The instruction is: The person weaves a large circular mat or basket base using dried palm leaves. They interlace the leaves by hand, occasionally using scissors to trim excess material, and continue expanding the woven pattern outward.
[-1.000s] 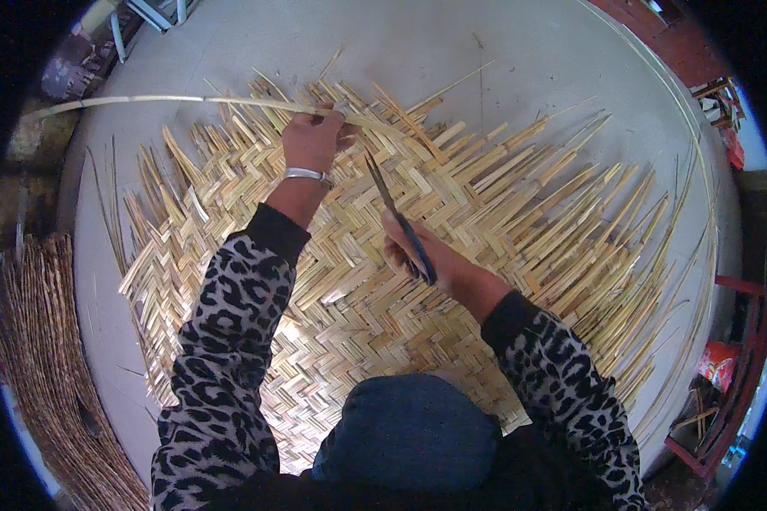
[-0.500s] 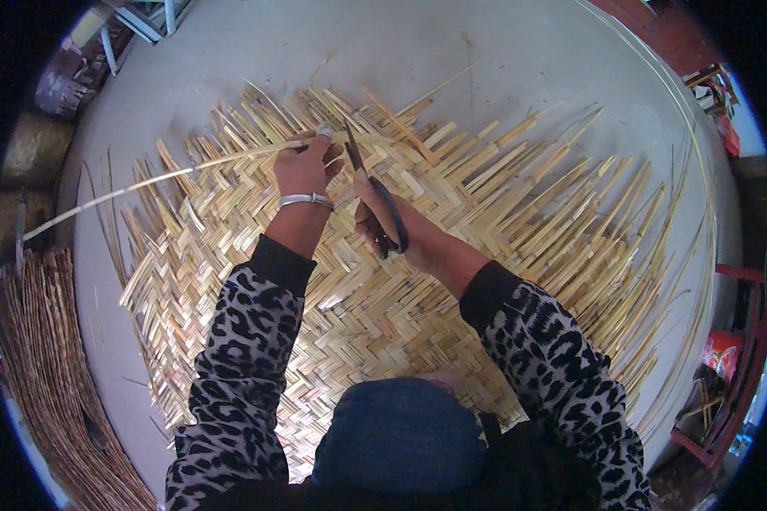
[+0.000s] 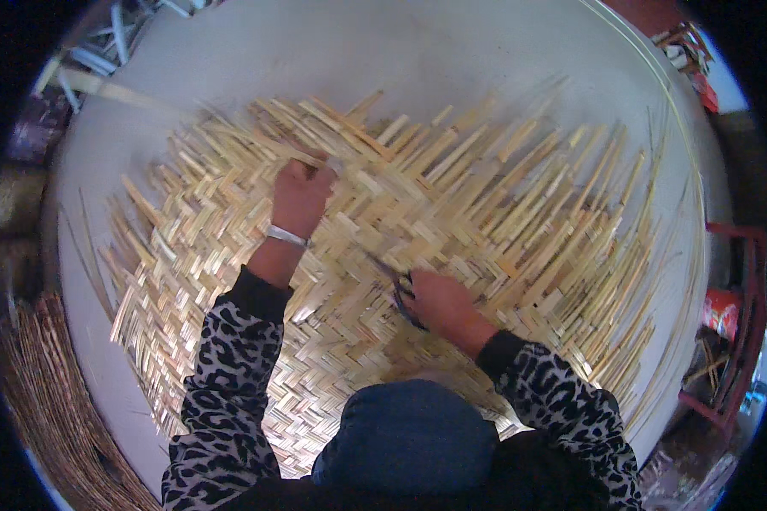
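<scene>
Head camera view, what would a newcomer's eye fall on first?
Probably the large woven mat, which fills the middle and bristles with strip ends along its far and right edges. Over it, the left hand grips a long pale strip and the right hand holds dark scissors. The blue cap at bottom centre also stands out.

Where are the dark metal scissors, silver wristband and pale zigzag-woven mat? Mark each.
Dark metal scissors [image 3: 399, 297]: head view, on the handle.
Silver wristband [image 3: 287, 235]: head view, middle of the band.
Pale zigzag-woven mat [image 3: 439, 228]: head view, bare woven surface.
</scene>
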A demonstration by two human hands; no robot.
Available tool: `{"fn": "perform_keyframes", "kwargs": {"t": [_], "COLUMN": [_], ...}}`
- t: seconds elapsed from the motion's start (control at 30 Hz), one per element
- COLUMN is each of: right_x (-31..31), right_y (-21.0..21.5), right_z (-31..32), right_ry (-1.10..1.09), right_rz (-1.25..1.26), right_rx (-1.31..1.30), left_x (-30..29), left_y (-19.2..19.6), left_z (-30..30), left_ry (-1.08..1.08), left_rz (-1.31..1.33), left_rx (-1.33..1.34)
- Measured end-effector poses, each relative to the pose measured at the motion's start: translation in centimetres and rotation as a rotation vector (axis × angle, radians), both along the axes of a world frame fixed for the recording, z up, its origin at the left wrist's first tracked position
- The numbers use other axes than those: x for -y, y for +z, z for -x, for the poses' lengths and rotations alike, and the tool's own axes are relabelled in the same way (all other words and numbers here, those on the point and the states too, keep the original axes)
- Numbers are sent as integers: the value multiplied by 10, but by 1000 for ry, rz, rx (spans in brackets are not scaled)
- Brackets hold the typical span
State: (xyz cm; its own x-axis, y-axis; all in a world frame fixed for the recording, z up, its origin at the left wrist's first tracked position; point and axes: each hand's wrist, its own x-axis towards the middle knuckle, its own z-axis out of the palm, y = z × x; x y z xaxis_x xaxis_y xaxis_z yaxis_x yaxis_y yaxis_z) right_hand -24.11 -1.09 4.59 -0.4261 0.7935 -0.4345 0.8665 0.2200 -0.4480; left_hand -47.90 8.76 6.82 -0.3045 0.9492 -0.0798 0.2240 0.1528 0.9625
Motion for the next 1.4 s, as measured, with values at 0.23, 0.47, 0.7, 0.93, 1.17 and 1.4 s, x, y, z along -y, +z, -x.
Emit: {"fn": "perform_keyframes", "kwargs": {"t": [0.23,0.47,0.7,0.93,1.17,1.4], "right_x": [27,-26,18,52,38,30], "right_y": [5,39,48,72,83,120], "right_z": [-99,-170,-211,-243,-266,-288], "right_ry": [-52,-666,-967,-1169,-1153,-1031], "right_rz": [45,216,212,114,43,82], "right_rx": [-163,-751,-614,-807,-856,-1030], "left_x": [18,32,51,74,86,85], "left_y": [-33,-34,-15,6,32,85], "left_z": [-118,-213,-267,-301,-301,-311], "left_ry": [-597,-1170,-1369,-1281,-1221,-1187], "left_rz": [22,323,507,335,407,391], "left_rx": [-152,223,178,36,108,131]}}
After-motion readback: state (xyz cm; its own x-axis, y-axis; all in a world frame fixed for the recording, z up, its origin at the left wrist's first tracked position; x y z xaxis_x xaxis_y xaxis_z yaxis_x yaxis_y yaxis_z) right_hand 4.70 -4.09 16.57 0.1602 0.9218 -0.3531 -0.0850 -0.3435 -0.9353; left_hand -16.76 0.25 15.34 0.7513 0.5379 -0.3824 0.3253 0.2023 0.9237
